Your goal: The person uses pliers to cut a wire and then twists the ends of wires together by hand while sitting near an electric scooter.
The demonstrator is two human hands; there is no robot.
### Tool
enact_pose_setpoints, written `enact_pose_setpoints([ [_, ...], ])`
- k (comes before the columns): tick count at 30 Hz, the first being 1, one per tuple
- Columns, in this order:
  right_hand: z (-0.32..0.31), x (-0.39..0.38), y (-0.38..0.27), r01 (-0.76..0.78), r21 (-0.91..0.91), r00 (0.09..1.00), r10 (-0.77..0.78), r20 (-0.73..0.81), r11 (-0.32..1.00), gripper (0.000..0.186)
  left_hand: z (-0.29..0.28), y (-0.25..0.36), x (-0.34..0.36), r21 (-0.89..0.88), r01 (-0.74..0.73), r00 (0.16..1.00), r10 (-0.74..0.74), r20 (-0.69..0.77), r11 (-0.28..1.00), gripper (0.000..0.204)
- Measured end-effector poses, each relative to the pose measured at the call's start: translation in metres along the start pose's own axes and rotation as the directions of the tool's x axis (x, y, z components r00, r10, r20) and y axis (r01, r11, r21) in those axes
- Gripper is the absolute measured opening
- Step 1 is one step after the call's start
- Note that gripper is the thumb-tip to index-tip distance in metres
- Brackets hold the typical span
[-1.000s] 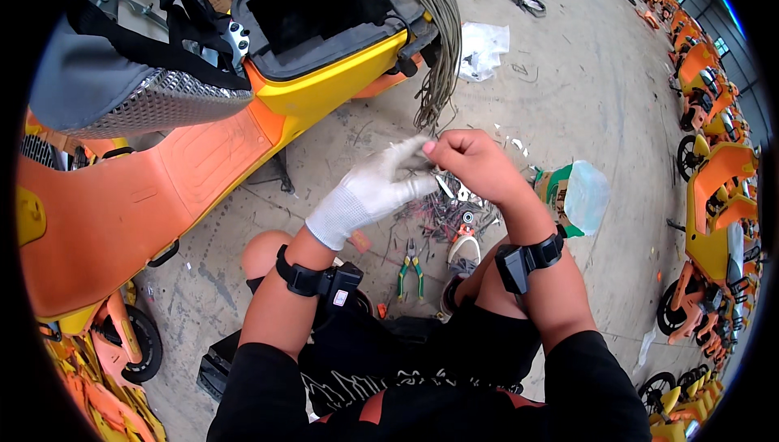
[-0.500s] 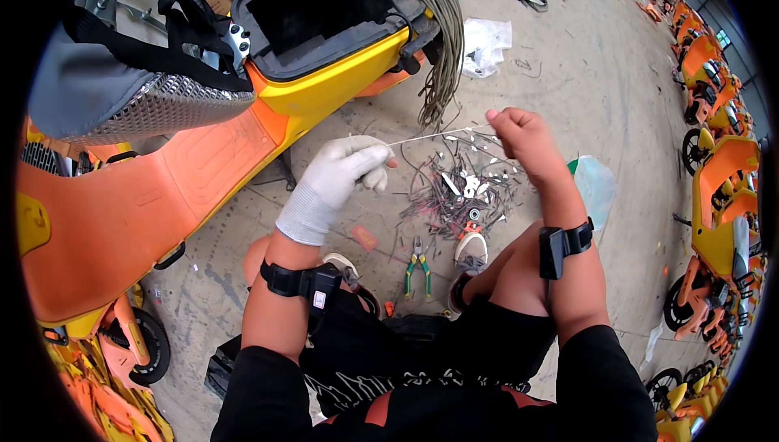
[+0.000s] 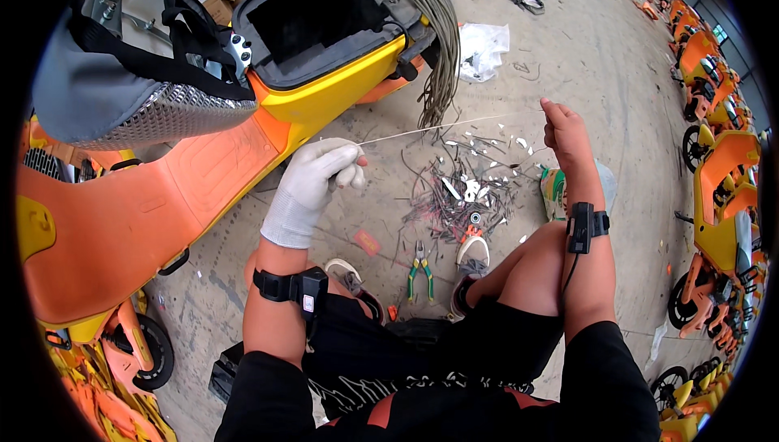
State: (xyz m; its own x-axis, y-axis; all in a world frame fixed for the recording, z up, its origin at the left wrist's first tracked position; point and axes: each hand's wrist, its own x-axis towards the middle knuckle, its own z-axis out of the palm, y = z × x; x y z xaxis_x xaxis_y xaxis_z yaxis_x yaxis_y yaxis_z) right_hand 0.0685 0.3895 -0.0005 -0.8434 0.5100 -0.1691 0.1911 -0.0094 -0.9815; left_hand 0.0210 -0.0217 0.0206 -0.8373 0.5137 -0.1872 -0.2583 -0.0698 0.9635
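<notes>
Both hands stretch one thin pale wire (image 3: 450,125) taut above the concrete floor's scrap pile: white-gloved left hand (image 3: 312,182) pinches one end, bare right hand (image 3: 565,132) fingers closed on the other; likely mid-pull, next needs steady tension.

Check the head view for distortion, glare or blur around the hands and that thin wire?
Head view: strong fisheye, black corners, straight edges bending near the rim. Even daylight, soft shadows, no harsh glare. Left hand in its white glove and bare right hand look sharp; the wire stretched between them is thin and pale, faint against the concrete floor. The scooters at the right rim are squeezed and smeared.
</notes>
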Motion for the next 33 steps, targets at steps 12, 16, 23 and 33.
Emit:
enact_pose_setpoints([
  [12, -0.013, 0.009, 0.008, 0.032, 0.029, 0.994, -0.029, -0.103, 0.999, 0.031, -0.015, -0.001, 0.0, 0.001, -0.049, 0.998, 0.049, -0.045, 0.999, 0.025],
  [16, -0.017, 0.013, 0.01, 0.032, 0.031, 0.99, -0.027, -0.137, 0.999, 0.031, -0.017, 0.0, 0.0, -0.031, -0.06, 0.996, 0.057, -0.074, 0.998, 0.025],
  [23, -0.017, 0.015, 0.01, 0.016, 0.016, 0.968, -0.012, -0.249, 1.0, 0.031, -0.026, 0.001, 0.0, -0.206, -0.088, 0.979, 0.046, -0.2, 0.975, 0.023],
  [33, -0.014, 0.011, 0.009, -0.02, -0.078, 0.956, -0.004, -0.294, 0.997, 0.034, -0.033, 0.0, 0.005, -0.466, -0.204, 0.898, -0.025, -0.439, 0.861, 0.017],
])
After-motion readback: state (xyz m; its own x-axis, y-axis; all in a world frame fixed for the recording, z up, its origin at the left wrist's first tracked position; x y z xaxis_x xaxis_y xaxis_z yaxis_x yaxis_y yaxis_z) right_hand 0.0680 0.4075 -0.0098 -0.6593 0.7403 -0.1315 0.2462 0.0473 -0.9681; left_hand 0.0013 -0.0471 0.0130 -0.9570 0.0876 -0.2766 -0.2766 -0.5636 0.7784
